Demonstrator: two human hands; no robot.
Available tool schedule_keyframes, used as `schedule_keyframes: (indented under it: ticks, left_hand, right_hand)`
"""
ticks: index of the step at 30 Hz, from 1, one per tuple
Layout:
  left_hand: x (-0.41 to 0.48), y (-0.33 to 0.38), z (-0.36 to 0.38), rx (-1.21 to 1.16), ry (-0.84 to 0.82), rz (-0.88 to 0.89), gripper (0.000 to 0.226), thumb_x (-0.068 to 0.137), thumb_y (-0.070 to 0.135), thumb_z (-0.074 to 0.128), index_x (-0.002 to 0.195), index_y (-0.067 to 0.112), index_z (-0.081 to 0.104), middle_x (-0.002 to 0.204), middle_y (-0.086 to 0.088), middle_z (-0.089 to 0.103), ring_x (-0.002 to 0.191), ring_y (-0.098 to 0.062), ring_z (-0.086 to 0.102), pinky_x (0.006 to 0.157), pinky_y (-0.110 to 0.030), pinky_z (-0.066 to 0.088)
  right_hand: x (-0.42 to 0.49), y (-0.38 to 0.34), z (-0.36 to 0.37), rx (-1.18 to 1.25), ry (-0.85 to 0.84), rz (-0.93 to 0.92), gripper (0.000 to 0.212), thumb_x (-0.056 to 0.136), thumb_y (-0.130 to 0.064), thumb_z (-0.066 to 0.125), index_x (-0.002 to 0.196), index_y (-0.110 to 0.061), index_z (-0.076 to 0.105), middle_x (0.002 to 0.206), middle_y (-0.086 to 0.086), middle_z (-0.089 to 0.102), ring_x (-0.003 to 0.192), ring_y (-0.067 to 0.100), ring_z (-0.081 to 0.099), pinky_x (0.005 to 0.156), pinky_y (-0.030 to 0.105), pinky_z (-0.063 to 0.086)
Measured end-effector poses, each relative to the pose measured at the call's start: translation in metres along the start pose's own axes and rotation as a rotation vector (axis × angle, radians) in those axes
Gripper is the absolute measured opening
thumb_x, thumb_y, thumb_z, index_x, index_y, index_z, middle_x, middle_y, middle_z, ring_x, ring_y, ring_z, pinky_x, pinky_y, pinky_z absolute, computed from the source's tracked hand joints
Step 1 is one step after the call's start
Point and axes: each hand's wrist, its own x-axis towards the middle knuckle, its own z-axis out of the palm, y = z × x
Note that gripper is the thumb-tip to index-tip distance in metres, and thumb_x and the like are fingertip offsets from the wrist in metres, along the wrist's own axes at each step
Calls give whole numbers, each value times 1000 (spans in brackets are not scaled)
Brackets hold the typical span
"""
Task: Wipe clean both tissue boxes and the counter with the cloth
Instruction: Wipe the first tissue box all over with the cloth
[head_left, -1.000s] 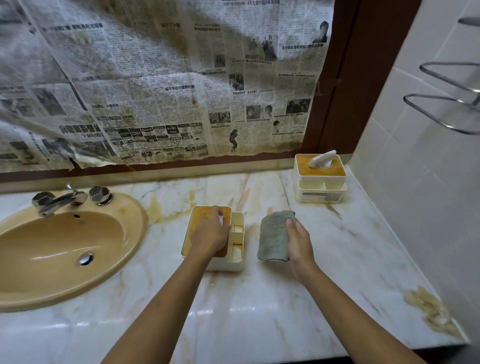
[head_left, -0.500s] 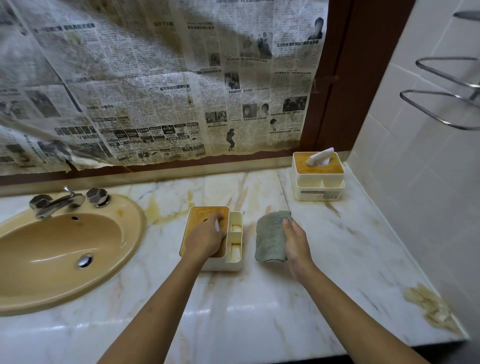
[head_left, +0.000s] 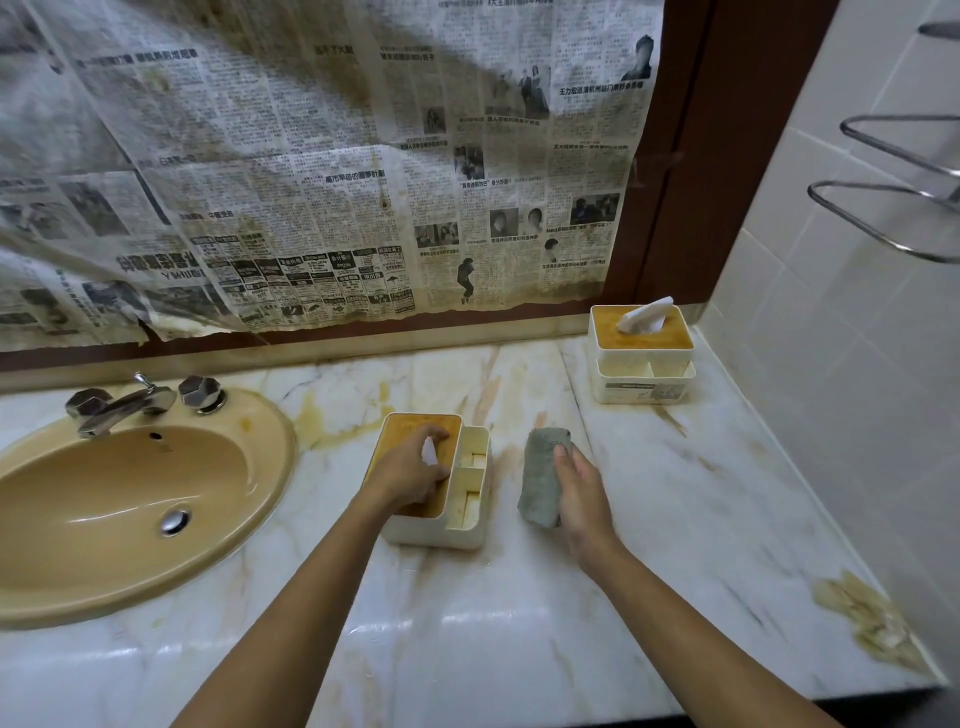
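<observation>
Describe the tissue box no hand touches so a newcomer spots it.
Follow the marble counter to its far right corner by the tiled wall. The cream tissue box there, unlike the box under the left hand, has a white tissue sticking up.

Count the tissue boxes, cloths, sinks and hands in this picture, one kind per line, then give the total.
Tissue boxes: 2, the near box and the far box
Cloths: 1, the cloth
Sinks: 1, the sink
Hands: 2, the left hand and the right hand
Total: 6
</observation>
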Motion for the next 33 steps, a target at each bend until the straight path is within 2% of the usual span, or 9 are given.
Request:
schedule_keyframes:
  ticks: [4,7,10,13,17,21,24,28,33]
  left_hand:
    - [-4,7,-23,-245,-75,13,44,95,12,63,133,30,51,67,-4,52,56,-15,45,48,-21,40]
    - [-9,17,-36,-405,-89,16,40,96,8,61,130,28,58,85,-6,58,65,-16,46,46,-14,39]
    - [-4,18,-44,-490,-113,-9,41,96,7,61,130,28,62,88,-8,58,71,-17,48,52,-17,40]
    - [-3,16,-47,-555,-163,-2,40,95,6,61,130,25,63,68,-2,48,52,-11,38,46,-17,32]
    - [-8,16,-48,-574,-217,14,39,95,5,61,129,25,64,58,7,55,46,-6,44,46,-15,36]
    - [-11,25,-42,-660,-213,10,38,96,5,60,129,23,65,58,4,58,44,-7,44,44,-15,36]
    - [-8,27,-42,-715,-180,15,37,96,5,60,128,22,66,64,-1,55,47,-9,42,44,-14,35]
    - [-3,18,-46,-643,-169,40,42,95,3,60,132,23,63,68,-2,49,54,-12,35,47,-17,32]
    - [-6,16,-40,-597,-183,78,47,93,0,61,133,25,60,64,-1,43,54,-14,34,49,-19,31]
  right_hand:
    - [-16,8,15,0,-126,-64,28,106,-27,42,125,-27,62,120,-7,70,114,9,65,92,21,51]
    - [-27,19,29,-61,-235,-112,34,106,-31,44,138,-30,55,137,-4,62,129,13,55,101,25,49]
    - [-38,25,40,-279,-327,-268,46,104,-35,44,146,-52,34,162,-20,23,150,2,16,120,28,27]
    - [-40,25,46,-471,-352,-466,50,107,-29,40,150,-49,23,163,-27,3,149,-4,-10,122,28,9]
    - [-8,13,45,-493,-250,-414,52,107,-26,39,151,-46,18,163,-25,0,148,-7,-12,126,39,8]
    - [20,-16,47,-492,-174,-330,50,108,-28,36,147,-47,12,163,-17,4,151,4,-6,125,39,7]
    - [1,-11,50,-487,-209,-378,52,107,-27,38,156,-34,20,165,-17,7,151,1,-8,125,30,7]
    - [-42,17,39,-548,-365,-515,52,105,-34,37,153,-42,19,163,-27,0,149,-4,-13,117,10,6]
    - [-4,2,38,-506,-259,-449,52,107,-22,40,145,-51,19,163,-22,6,151,1,-3,125,32,14]
